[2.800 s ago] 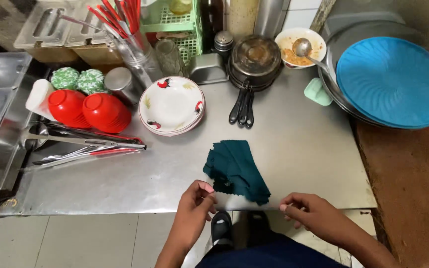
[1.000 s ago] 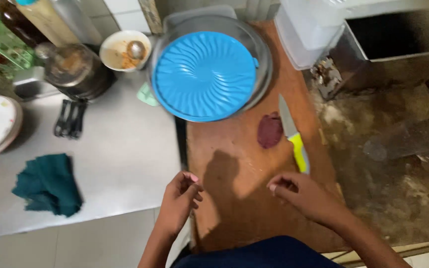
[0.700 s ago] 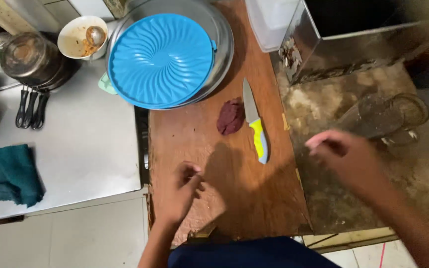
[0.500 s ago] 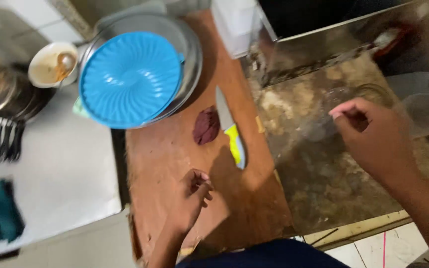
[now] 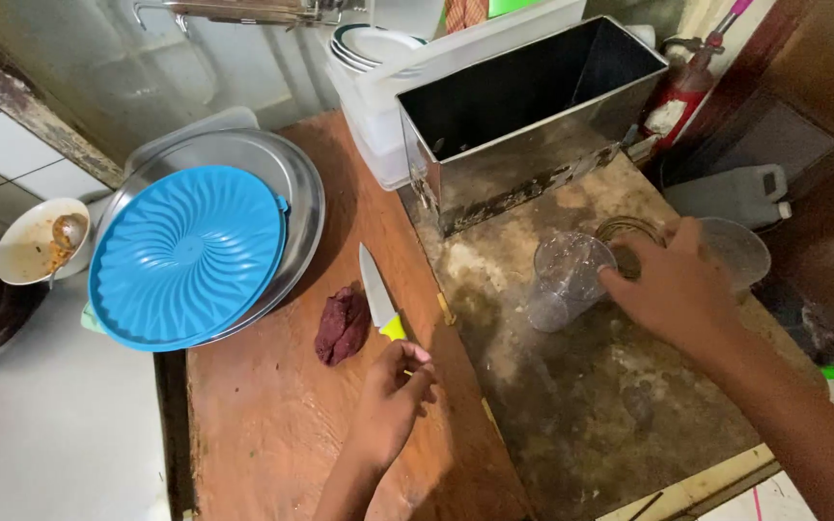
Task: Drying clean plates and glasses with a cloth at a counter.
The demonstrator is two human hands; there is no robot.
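My right hand [image 5: 673,289] is out at about two o'clock from me, fingers spread loose and reaching onto the clear cup [image 5: 567,280] that lies tilted on the stained stone table [image 5: 571,405]; the fingertips are at its rim, but I cannot tell whether I have closed on it. A second clear cup [image 5: 737,249] sits just past my knuckles, near the table's far edge, and a round metal ring [image 5: 629,233] lies between the two. My left hand [image 5: 393,400] rests at about eleven o'clock, fingers curled half shut and holding nothing, just beside the yellow handle of the knife [image 5: 378,299]. The blade points away toward twelve, and the dark red piece of meat [image 5: 342,324] lies touching its left side on the wooden board [image 5: 253,415]. Further left, the blue lid [image 5: 185,256] sits on a steel tray [image 5: 296,188], and a steel box [image 5: 523,106] stands at one o'clock. As I judge it, the cup is the risk: it is light, on its side, and would roll or skid off my fingertips toward the far edge if I push rather than pinch. A careless sweep could also knock the second cup over the side. My left fingers are close enough to the knife that a blind shift of that hand could catch the edge or drag the blade into the meat.
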